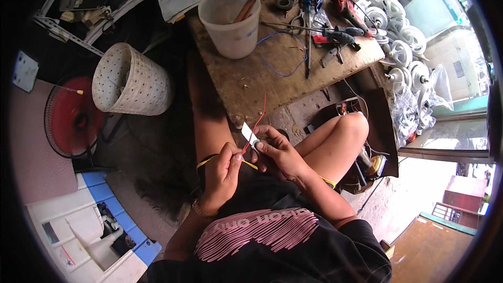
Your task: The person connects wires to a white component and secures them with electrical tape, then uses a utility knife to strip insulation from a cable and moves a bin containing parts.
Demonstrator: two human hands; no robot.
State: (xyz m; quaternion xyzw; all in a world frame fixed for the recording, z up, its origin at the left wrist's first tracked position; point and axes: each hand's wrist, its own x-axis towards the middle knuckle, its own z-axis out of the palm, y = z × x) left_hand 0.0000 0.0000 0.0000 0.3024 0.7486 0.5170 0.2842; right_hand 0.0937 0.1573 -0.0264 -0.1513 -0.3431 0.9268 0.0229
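Above my lap, my left hand (222,172) is closed, pinching a thin red wire (260,117) between thumb and fingertips. The wire's free end rises past the table's near edge. Close beside it, my right hand (279,153) grips a flat, bright white blade-like piece (249,135) with a slanted tip. That piece points up and away from me, and the red wire crosses it. My fingers hide its lower end, so whether a handle is there I cannot tell.
Ahead, the wooden table (230,81) carries a translucent bucket (229,34), a blue wire (268,65), a black tape roll (285,3) and a red power tool (348,9). A perforated white bin (152,86) and red fan (76,118) are left; white pulley-like wheels (414,36) pile up right.
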